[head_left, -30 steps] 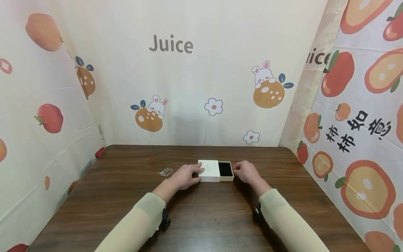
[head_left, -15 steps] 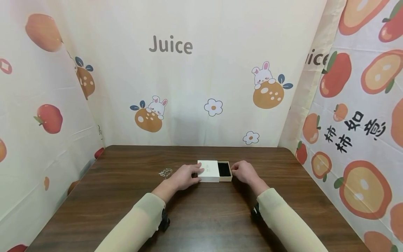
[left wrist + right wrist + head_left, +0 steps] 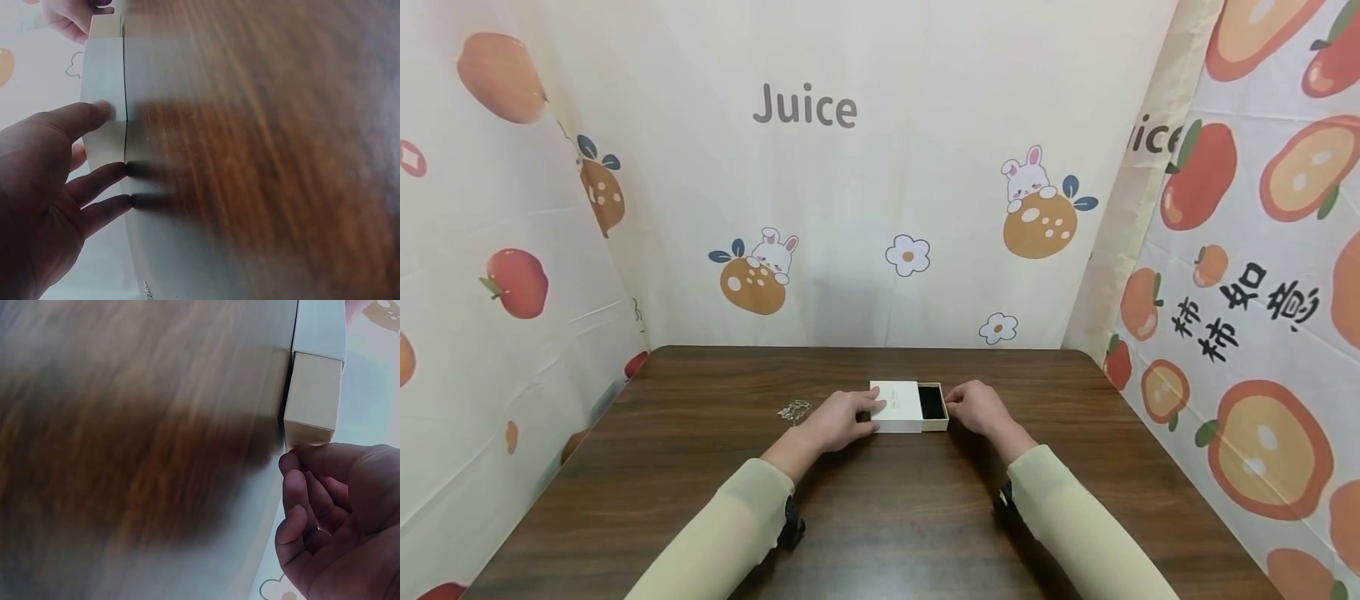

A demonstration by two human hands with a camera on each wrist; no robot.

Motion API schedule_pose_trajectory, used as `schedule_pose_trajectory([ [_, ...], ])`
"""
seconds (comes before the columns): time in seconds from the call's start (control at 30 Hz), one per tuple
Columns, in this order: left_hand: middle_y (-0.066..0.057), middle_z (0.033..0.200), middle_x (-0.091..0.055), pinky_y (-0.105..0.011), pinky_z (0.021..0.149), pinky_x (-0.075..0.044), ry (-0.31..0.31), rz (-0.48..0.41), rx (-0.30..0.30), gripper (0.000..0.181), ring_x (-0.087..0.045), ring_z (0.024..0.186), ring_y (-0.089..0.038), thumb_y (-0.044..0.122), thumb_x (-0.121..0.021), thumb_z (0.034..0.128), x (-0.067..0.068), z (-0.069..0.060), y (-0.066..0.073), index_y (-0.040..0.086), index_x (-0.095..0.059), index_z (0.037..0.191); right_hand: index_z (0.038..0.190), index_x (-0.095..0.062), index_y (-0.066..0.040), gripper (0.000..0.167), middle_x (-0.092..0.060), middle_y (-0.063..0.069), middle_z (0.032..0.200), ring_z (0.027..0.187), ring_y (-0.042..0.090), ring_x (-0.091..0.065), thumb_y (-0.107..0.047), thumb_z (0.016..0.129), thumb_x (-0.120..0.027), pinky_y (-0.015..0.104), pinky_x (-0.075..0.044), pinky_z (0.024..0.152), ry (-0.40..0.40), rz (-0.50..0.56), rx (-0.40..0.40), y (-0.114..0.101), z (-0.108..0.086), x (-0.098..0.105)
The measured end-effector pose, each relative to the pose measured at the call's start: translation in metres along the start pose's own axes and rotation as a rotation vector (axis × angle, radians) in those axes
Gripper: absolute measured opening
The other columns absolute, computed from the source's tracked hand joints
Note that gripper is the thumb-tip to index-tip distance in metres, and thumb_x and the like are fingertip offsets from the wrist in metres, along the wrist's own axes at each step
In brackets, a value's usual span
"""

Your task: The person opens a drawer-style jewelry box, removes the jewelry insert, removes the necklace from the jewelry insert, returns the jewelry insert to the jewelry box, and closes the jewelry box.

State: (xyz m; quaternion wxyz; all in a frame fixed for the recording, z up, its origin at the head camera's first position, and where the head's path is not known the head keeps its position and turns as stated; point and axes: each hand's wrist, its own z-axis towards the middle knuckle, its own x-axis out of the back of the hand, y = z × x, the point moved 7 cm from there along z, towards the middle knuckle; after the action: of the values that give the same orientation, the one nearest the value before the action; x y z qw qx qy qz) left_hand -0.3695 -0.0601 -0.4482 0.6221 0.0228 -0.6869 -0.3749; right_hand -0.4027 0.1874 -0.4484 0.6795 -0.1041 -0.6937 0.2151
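A white slide-out box lies on the table, its printed sleeve (image 3: 896, 406) at the left and its cream drawer (image 3: 934, 425) partly drawn out to the right. Black lining (image 3: 931, 402) shows inside the drawer. My left hand (image 3: 838, 421) grips the sleeve's left end, the thumb (image 3: 87, 119) on its near side. At the drawer's outer end is my right hand (image 3: 979, 408), fingers curled, with thumb and index finger (image 3: 297, 459) pinched together against that end. What lies between those two tips is hidden. Left of the box rests a thin silvery, chain-like item (image 3: 793, 410).
The dark wooden table (image 3: 880, 517) carries everything. Behind it hangs a printed curtain (image 3: 880, 183), and a fruit-patterned cloth (image 3: 1240, 350) bounds the right side. Dark wrist devices (image 3: 792, 525) sit under both sleeves.
The drawer has slid a little way left into the sleeve, and my right hand has moved left with it. My left hand stays in place on the sleeve.
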Motion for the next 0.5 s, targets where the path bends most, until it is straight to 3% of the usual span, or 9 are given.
schedule_pose_trajectory([
  [0.5,-0.009,0.168,-0.052,-0.05,0.128,-0.043,0.0,-0.004,0.01,0.047,-0.051,0.157,-0.03,0.021,-0.075,0.1062,-0.0013,0.0009,-0.0025,0.012,-0.067,0.151,0.105,-0.087,-0.009,0.015,-0.083,0.007,0.107,0.09,0.023,-0.067,-0.015,0.103,-0.073,0.042,-0.058,0.087,-0.009,0.0,-0.011,-0.005,0.0031,-0.0043],
])
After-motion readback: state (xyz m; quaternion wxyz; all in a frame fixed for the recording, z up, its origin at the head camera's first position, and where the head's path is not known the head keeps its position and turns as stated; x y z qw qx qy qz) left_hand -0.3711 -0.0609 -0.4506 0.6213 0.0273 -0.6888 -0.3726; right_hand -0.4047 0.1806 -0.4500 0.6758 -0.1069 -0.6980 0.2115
